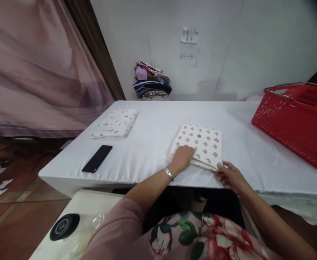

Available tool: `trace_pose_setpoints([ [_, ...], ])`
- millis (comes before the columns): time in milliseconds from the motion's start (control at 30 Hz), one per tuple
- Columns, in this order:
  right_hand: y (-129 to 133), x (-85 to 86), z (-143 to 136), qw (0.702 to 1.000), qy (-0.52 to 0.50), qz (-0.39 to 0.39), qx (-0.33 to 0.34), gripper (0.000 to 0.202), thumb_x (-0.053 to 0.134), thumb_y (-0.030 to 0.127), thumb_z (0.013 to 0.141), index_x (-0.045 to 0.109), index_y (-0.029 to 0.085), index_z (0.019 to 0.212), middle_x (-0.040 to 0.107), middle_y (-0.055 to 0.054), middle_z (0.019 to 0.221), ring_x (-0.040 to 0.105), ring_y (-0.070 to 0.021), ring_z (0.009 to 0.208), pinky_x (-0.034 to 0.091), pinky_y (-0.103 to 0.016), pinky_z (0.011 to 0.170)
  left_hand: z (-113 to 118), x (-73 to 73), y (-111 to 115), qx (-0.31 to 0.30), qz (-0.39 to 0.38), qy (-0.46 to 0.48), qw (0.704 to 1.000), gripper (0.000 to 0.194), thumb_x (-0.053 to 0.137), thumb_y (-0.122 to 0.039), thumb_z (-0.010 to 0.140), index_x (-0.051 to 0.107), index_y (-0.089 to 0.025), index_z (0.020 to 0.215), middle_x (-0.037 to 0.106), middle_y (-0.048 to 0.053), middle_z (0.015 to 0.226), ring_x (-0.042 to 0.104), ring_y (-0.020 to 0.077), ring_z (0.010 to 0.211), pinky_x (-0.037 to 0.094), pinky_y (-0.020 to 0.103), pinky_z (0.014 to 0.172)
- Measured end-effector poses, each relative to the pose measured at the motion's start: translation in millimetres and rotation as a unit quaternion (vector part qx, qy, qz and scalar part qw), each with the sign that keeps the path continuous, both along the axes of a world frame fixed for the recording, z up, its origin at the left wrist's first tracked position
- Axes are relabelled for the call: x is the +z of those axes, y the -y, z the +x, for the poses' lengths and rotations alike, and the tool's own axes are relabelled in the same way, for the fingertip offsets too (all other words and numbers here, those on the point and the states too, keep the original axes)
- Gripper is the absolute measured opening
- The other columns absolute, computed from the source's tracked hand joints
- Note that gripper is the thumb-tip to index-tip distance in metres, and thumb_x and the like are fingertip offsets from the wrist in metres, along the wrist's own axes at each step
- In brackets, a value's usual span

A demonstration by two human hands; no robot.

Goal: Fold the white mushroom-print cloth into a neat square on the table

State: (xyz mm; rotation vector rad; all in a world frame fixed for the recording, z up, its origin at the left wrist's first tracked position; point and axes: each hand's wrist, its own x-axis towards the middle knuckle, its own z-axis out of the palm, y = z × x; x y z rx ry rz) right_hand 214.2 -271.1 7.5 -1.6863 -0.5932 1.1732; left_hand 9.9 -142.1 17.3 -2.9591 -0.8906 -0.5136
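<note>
A folded white cloth with grey mushroom-like prints (205, 143) lies on the white-covered table in front of me, with one blue and one red print among the grey. My left hand (183, 157), below a silver bracelet, rests on the cloth's near left part, fingers close together and pressing on it. At the near right corner my right hand (227, 175) pinches the cloth's edge between thumb and fingers. The near edge shows layers slightly parted. Another folded white cloth with small dark prints (116, 123) lies at the table's left.
A black phone (97, 159) lies near the left front edge of the table (153, 126). A red basket (296, 122) stands at the right. Folded fabrics (152, 81) are stacked behind the far edge. A round black object (64, 226) sits on a white surface at lower left.
</note>
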Motion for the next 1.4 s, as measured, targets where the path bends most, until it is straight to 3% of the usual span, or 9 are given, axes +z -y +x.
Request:
trace_pose_setpoints([
  [200,-3,3.0,-7,0.997,0.046,-0.023,0.055,0.050,0.068,0.040,0.069,0.048,0.021,0.111,0.060,0.003,0.059,0.052,-0.0105,0.045,0.037,-0.019,0.037,-57,-18.6,-24,0.120,-0.023,0.060,0.991,0.040,0.044,-0.008,0.084,0.059,-0.024,0.118,0.058,0.002,0.128,0.048,0.0228,0.114,0.045,0.040,0.090],
  [367,-6,4.5,-11,0.993,0.087,-0.043,0.071,0.053,0.064,0.040,0.071,0.044,0.021,0.116,0.059,0.003,0.057,0.053,-0.0126,0.044,0.037,-0.021,0.038,-65,-33.0,-23,0.080,-0.085,0.121,0.986,0.052,0.043,-0.003,0.079,0.055,-0.023,0.125,0.053,-0.001,0.134,0.040,0.0188,0.125,0.043,0.038,0.102],
  [500,-3,2.3,-5,0.981,0.157,-0.057,0.103,0.066,0.061,0.046,0.072,0.038,0.020,0.128,0.061,0.001,0.061,0.056,-0.0170,0.049,0.042,-0.026,0.043,-73,-29.7,-24,0.060,-0.167,0.171,0.969,0.050,0.043,-0.005,0.077,0.057,-0.022,0.122,0.053,0.000,0.135,0.039,0.0173,0.129,0.038,0.040,0.108],
  [633,-6,6.5,2,0.907,0.412,0.023,0.080,0.069,0.060,0.050,0.072,0.041,0.024,0.133,0.066,-0.009,0.103,0.063,-0.0263,0.089,0.051,-0.037,0.071,-74,-16.6,-30,0.113,-0.276,0.243,0.923,0.033,0.046,-0.020,0.084,0.064,-0.022,0.112,0.061,0.001,0.124,0.052,0.0167,0.118,0.040,0.034,0.105],
  [733,-26,11.7,7,0.853,0.505,0.104,0.076,0.065,0.055,0.047,0.077,0.040,0.023,0.136,0.046,-0.010,0.138,0.044,-0.0301,0.124,0.044,-0.041,0.094,-61,-5.0,-42,0.211,-0.296,0.260,0.895,0.035,0.041,-0.039,0.091,0.065,-0.022,0.108,0.063,0.003,0.120,0.057,0.0183,0.111,0.043,0.031,0.098],
  [800,-45,12.3,13,0.868,0.485,0.078,0.067,0.069,0.054,0.047,0.078,0.037,0.021,0.139,0.043,-0.012,0.141,0.044,-0.0304,0.125,0.043,-0.042,0.096,-49,1.7,-53,0.257,-0.301,0.228,0.890,0.042,0.040,-0.047,0.091,0.063,-0.020,0.112,0.061,0.006,0.124,0.057,0.0208,0.111,0.042,0.032,0.097],
  [967,-86,3.1,28,0.955,0.298,-0.016,0.008,0.076,0.060,0.048,0.074,0.034,0.019,0.140,0.059,-0.013,0.122,0.061,-0.0260,0.101,0.050,-0.039,0.085,-22,9.1,-80,0.302,-0.362,0.114,0.874,0.054,0.041,-0.054,0.087,0.053,-0.014,0.121,0.057,0.015,0.127,0.054,0.0273,0.117,0.041,0.034,0.093],
  [1133,-101,-7.5,35,0.948,0.317,0.005,-0.003,0.079,0.065,0.034,0.069,0.035,0.018,0.141,0.055,-0.013,0.129,0.056,-0.0267,0.112,0.046,-0.038,0.093,-12,5.4,-82,0.298,-0.382,0.062,0.873,0.044,0.042,-0.048,0.086,0.058,-0.013,0.107,0.062,0.017,0.117,0.058,0.0287,0.108,0.044,0.033,0.085],
  [1400,-145,3.2,21,0.939,0.320,0.116,0.044,0.081,0.059,0.030,0.071,0.027,0.021,0.145,0.057,-0.008,0.125,0.061,-0.0216,0.100,0.050,-0.033,0.086,-30,13.5,-77,0.352,-0.287,0.161,0.876,0.036,0.035,-0.045,0.090,0.054,-0.020,0.106,0.065,0.011,0.108,0.061,0.0240,0.101,0.044,0.032,0.081],
])
